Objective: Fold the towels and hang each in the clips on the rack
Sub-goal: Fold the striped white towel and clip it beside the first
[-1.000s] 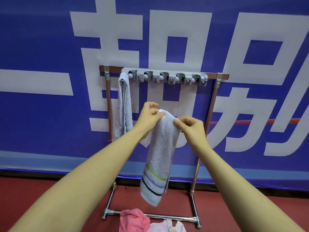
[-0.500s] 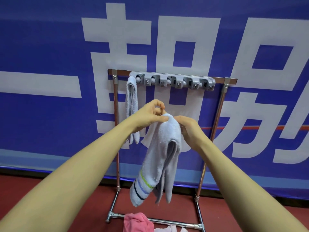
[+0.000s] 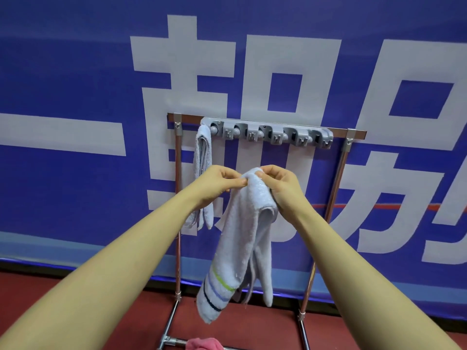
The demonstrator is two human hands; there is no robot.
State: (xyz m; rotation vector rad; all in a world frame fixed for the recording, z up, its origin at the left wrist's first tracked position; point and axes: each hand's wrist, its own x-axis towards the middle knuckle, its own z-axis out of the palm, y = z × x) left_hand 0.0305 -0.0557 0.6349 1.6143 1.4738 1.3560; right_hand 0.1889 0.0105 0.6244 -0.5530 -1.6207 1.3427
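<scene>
We pinch one striped towel point(image 3: 240, 238) with both hands, left hand point(image 3: 217, 184) and right hand point(image 3: 283, 188). A second towel point(image 3: 203, 157) hangs clipped, partly hidden; a pink cloth point(image 3: 204, 344) is cut off.

The scene is bright and evenly lit, with soft, diffuse light that seems to come from above and leaves no hard shadows. The blue banner point(image 3: 75, 72) shows flat, saturated colour without glare. Small highlights glint on the chrome tubes of the rack point(image 3: 336, 178), and the forearms look smooth and slightly overexposed. Wide-angle distortion bends the banner's lower edge and stretches the arms toward the bottom corners. Focus is fairly sharp at the centre, where the towel point(image 3: 240, 238) shows its terry texture; edges are softer.
</scene>
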